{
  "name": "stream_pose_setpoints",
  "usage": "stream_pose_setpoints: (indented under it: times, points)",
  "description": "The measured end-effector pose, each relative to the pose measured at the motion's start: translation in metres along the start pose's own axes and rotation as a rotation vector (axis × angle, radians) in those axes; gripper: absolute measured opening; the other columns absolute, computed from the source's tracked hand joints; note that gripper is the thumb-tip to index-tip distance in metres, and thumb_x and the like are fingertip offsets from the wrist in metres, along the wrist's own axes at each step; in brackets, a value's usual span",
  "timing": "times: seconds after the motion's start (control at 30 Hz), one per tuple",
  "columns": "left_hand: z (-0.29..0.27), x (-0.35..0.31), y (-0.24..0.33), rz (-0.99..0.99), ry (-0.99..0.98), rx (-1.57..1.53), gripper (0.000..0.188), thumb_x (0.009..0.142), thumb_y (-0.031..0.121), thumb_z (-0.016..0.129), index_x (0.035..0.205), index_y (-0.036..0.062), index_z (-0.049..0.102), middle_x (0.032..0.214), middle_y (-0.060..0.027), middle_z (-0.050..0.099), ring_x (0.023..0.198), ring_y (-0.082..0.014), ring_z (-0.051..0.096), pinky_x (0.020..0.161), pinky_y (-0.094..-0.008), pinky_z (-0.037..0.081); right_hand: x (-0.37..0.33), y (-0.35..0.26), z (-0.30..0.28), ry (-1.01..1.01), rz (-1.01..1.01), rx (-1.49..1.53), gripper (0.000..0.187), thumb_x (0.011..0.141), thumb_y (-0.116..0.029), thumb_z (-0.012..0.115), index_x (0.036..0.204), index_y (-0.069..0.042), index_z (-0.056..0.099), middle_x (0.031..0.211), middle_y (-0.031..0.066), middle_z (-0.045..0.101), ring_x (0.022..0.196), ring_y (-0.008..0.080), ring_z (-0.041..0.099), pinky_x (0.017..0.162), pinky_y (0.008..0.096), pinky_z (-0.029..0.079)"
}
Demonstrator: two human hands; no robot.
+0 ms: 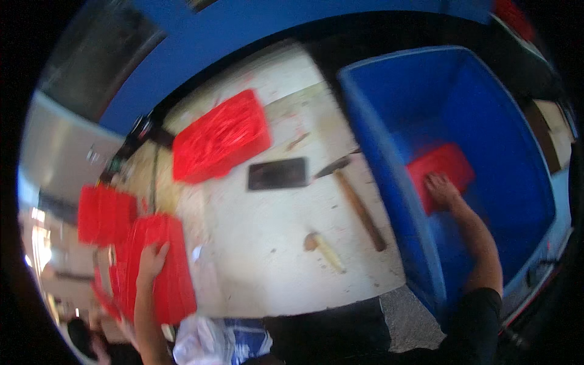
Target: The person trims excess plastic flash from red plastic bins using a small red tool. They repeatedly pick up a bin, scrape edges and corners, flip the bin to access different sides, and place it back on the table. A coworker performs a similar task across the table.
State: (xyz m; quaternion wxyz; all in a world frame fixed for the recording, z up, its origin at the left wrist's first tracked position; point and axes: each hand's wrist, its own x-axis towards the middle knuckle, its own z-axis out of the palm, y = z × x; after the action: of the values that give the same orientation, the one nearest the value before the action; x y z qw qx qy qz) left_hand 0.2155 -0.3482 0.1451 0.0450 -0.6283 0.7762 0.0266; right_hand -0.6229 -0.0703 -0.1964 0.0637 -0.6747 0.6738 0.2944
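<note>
My left hand [153,260] rests on a red moulded piece [173,274] at the left edge of the table, fingers apart and partly lost against the red. My right hand [442,190] reaches into a large blue bin [511,140] on the right. It grips the near edge of a flat red piece [453,161] inside the bin; motion smears that piece, and the fingers' undersides are hidden. Another red moulded piece [106,214] sits just beyond my left hand. A larger red block [222,137] with a shiny, uneven top stands on the far part of the table.
The pale worktable [243,243] carries a dark phone [277,174], a hammer with a wooden handle [360,210] and a small tool with a pale handle [328,254]. A plastic bag [201,340] lies at the front edge. Another person [91,340] is at the lower left.
</note>
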Motion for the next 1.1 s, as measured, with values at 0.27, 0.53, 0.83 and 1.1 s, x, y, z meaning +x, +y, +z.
stream_pose_setpoints:
  times: [0.27, 0.53, 0.83, 1.1]
  points:
    - [-0.029, -0.031, 0.157, 0.331, 0.419, -0.518, 0.042, 0.089, 0.016, 0.071, 0.126, 0.001, 0.059, 0.127, -0.0201, 0.062, 0.117, -0.0343, 0.06, 0.101, -0.0414, 0.047, -0.083, 0.065, -0.217, 0.079, 0.4, 0.349, 0.092, 0.063, -0.032, 0.089, 0.14, -0.005, 0.046, 0.137, 0.0186, 0.053, 0.122, 0.0358, 0.055, 0.107, 0.0475, 0.044]
    - [-0.002, -0.083, 0.241, 0.51, 0.094, -1.768, 0.065, 0.101, 0.039, 0.055, 0.15, 0.0011, 0.037, 0.149, -0.0169, 0.048, 0.139, -0.0276, 0.045, 0.113, -0.0438, 0.037, -0.189, 0.107, -0.367, 1.055, -0.272, 1.316, 0.063, 0.094, -0.048, 0.062, 0.141, -0.011, 0.047, 0.135, 0.0124, 0.053, 0.12, 0.0282, 0.054, 0.097, 0.0488, 0.05]
    - [0.085, -0.144, 0.085, -0.346, -0.03, -2.477, 0.058, 0.092, 0.027, 0.059, 0.144, 0.0013, 0.048, 0.138, -0.0176, 0.058, 0.124, -0.0294, 0.059, 0.108, -0.0429, 0.045, -0.125, -0.369, -0.305, 0.069, -0.044, 2.341, 0.072, 0.087, -0.022, 0.072, 0.147, -0.01, 0.035, 0.138, 0.0151, 0.053, 0.125, 0.0257, 0.054, 0.109, 0.0455, 0.043]
    - [0.135, -0.19, 0.055, -0.234, 0.254, -1.535, 0.067, 0.082, -0.009, 0.049, 0.148, -0.0038, 0.041, 0.144, -0.0169, 0.052, 0.133, -0.0226, 0.049, 0.113, -0.0335, 0.034, -0.136, -0.293, -0.486, -0.042, -0.904, 1.122, 0.018, 0.096, -0.02, 0.066, 0.103, -0.004, 0.072, 0.096, 0.0125, 0.073, 0.091, 0.0242, 0.071, 0.084, 0.0385, 0.057]
